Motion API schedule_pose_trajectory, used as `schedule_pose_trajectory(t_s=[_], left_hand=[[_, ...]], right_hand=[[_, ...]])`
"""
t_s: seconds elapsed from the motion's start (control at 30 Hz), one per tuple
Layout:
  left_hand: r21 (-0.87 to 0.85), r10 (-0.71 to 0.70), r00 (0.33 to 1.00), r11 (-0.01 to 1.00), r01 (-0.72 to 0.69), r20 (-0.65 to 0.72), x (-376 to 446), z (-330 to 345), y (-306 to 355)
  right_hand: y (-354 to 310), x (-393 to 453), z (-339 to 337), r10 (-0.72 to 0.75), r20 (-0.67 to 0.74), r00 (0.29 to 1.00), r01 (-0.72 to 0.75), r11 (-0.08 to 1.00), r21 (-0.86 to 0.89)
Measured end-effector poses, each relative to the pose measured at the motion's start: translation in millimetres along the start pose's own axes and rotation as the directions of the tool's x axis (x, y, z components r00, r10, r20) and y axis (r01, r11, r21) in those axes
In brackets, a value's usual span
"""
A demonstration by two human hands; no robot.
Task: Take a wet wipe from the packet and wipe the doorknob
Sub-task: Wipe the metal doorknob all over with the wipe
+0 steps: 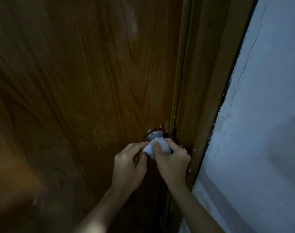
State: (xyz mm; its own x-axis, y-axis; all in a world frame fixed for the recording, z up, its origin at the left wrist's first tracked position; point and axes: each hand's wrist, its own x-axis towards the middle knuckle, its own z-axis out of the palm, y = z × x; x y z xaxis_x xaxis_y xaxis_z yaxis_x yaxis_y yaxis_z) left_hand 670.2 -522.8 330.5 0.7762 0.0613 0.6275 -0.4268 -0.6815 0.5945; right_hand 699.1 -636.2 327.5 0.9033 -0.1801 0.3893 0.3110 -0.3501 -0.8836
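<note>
A metal doorknob sticks out of a brown wooden door; only its silver base ring shows. A white wet wipe is wrapped over the knob's head. My right hand grips the wipe around the knob, thumb on top. My left hand pinches the wipe's left edge with its fingertips. The packet is out of view.
The door frame runs right beside the knob. A pale wall with cracked paint stands to the right. The light is dim.
</note>
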Motion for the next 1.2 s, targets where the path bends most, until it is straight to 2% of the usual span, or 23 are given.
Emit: schedule_pose_trajectory(t_s=[0.07, 0.13, 0.23, 0.3, 0.33, 0.4, 0.47, 0.5, 0.53, 0.6, 0.67, 0.7, 0.77, 0.87, 0.97, 1.03, 1.13, 1.2], left_hand=[[0.009, 0.009, 1.0, 1.0, -0.009, 0.005, 0, 2, 2], [0.067, 0.016, 1.0, 0.998, -0.017, 0.022, 0, 5, 5], [0.122, -0.01, 1.0, 0.993, 0.007, 0.021, 3, 8, 8], [0.107, -0.018, 1.0, 0.994, 0.015, 0.021, 5, 6, 11], [0.102, -0.017, 0.999, 0.995, 0.014, 0.027, 7, 6, 11], [0.102, -0.026, 0.998, 0.995, 0.021, 0.049, 9, 5, 12], [0.09, -0.045, 0.997, 0.995, 0.039, 0.057, 12, 5, 12], [0.08, -0.059, 0.997, 0.995, 0.055, 0.053, 12, 4, 12], [0.07, -0.07, 0.996, 0.995, 0.067, 0.046, 13, 4, 13], [0.054, -0.073, 0.997, 0.996, 0.071, 0.038, 12, 2, 12], [0.053, -0.051, 0.998, 0.997, 0.05, 0.036, 8, 2, 11], [0.056, -0.043, 0.999, 0.998, 0.042, 0.032, 6, 1, 10], [0.057, -0.043, 0.999, 0.998, 0.041, 0.029, 3, 1, 10], [0.08, -0.036, 0.998, 0.996, 0.032, 0.042, -1, 2, 12], [0.08, -0.03, 0.998, 0.996, 0.025, 0.054, -7, 2, 11], [0.005, -0.06, 0.997, 0.998, 0.059, 0.049, -11, 3, 12], [-0.189, -0.215, 0.973, 0.955, 0.226, 0.08, -15, 6, 16], [-0.362, -0.368, 0.92, 0.846, 0.392, 0.137, -17, 10, 22]], right_hand=[[-4, 4, -3, 0.16, 0.035, 0.987, -0.163, 0.979, 0.124], [-7, 6, -5, 0.361, 0.136, 0.922, -0.386, 0.875, 0.291], [-8, 15, -10, 0.596, 0.361, 0.717, -0.692, 0.542, 0.477], [-13, 21, -17, 0.604, 0.515, 0.608, -0.78, 0.332, 0.531], [-15, 23, -21, 0.578, 0.577, 0.577, -0.803, 0.272, 0.53], [-16, 25, -25, 0.528, 0.644, 0.554, -0.823, 0.232, 0.518], [-13, 25, -26, 0.508, 0.639, 0.577, -0.808, 0.243, 0.536], [-14, 24, -25, 0.515, 0.611, 0.601, -0.792, 0.282, 0.542], [-13, 22, -25, 0.519, 0.564, 0.642, -0.762, 0.35, 0.545], [-15, 13, -23, 0.492, 0.407, 0.77, -0.638, 0.588, 0.498], [-16, 1, -22, 0.341, 0.225, 0.913, -0.404, 0.835, 0.375], [-14, -4, -20, 0.235, 0.145, 0.961, -0.268, 0.921, 0.281], [-8, -13, -11, 0.041, 0.01, 0.999, -0.041, 0.995, 0.091], [9, -22, 3, -0.232, -0.093, 0.968, 0.229, 0.972, -0.047], [35, -27, 10, -0.455, -0.025, 0.89, 0.451, 0.887, -0.103], [49, -28, 11, -0.562, 0.01, 0.827, 0.558, 0.819, -0.135], [59, -28, 12, -0.641, 0.019, 0.768, 0.63, 0.748, -0.21], [70, -30, 14, -0.679, 0.074, 0.73, 0.665, 0.681, -0.309]])
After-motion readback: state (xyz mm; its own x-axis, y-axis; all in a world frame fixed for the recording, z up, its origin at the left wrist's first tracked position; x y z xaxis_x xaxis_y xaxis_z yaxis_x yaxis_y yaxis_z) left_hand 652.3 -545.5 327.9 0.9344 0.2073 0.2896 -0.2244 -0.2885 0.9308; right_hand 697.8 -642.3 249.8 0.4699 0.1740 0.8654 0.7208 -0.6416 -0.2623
